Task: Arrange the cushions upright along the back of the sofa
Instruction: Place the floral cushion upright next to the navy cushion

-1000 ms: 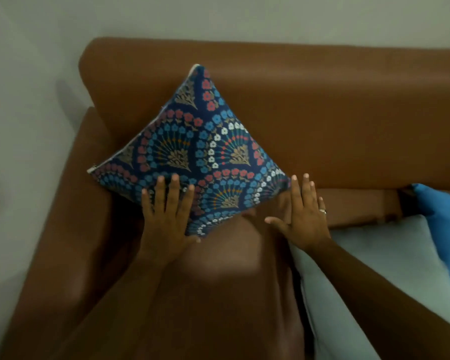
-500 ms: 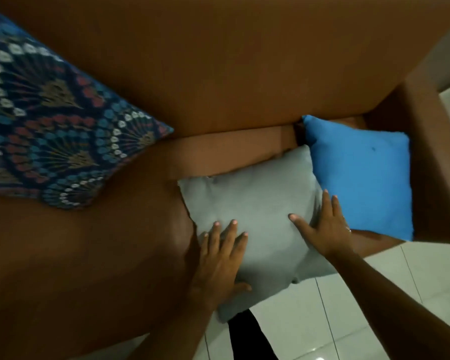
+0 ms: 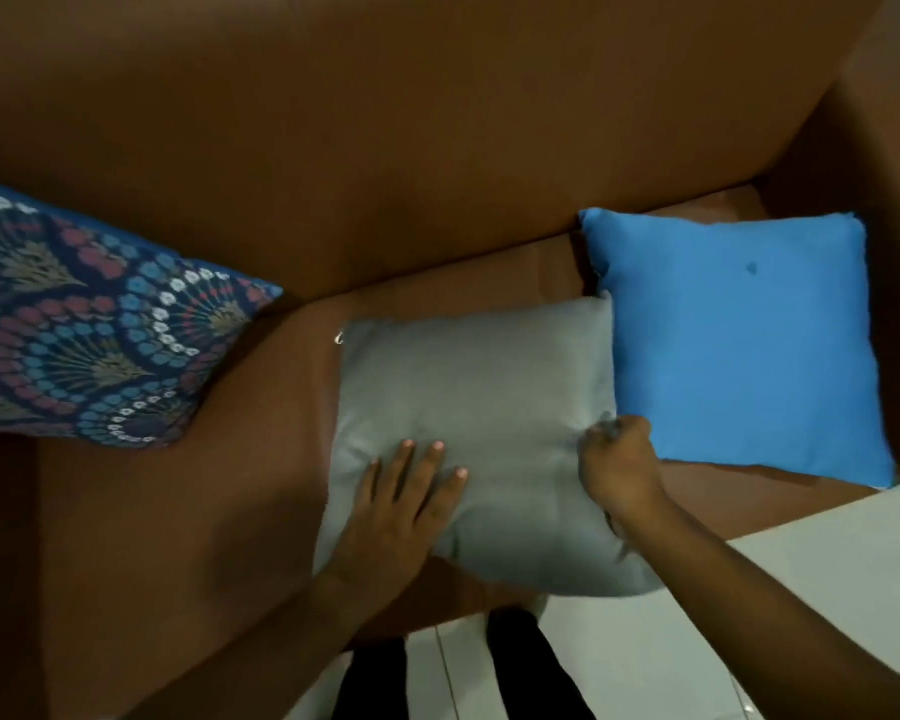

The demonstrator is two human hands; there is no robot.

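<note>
Head view | left hand flat, fingers spread on grey cushion lying on the sofa seat | right hand fist bunching its right edge | blue cushion just beyond right knuckles | patterned cushion far left, leaning on backrest

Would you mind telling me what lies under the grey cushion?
The grey cushion lies on the brown sofa seat, its near corner overhanging the floor. Anything beneath it is hidden.
</note>
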